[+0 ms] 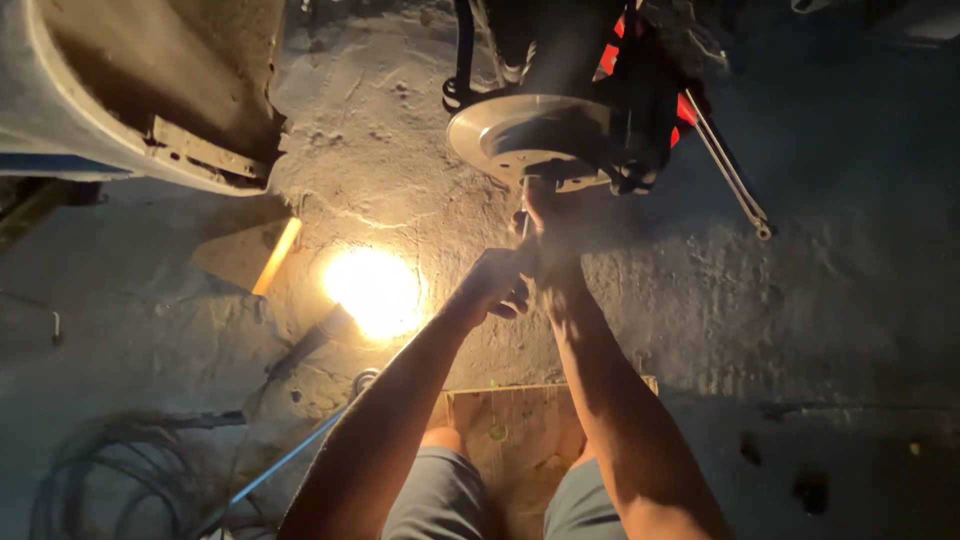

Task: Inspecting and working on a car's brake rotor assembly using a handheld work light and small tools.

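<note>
- While I sit on the wood board (510, 420), both my hands reach up to the brake disc (525, 135); it hangs just above them, by the dark caliper (640, 120).
- My left hand (497, 285) is curled shut round a thin tool (524, 215); my right hand (548, 245) is closed beside it (I cannot tell on what).
- The disc looks heavy, hard and smooth; I think its rim is the best place to grab.
</note>
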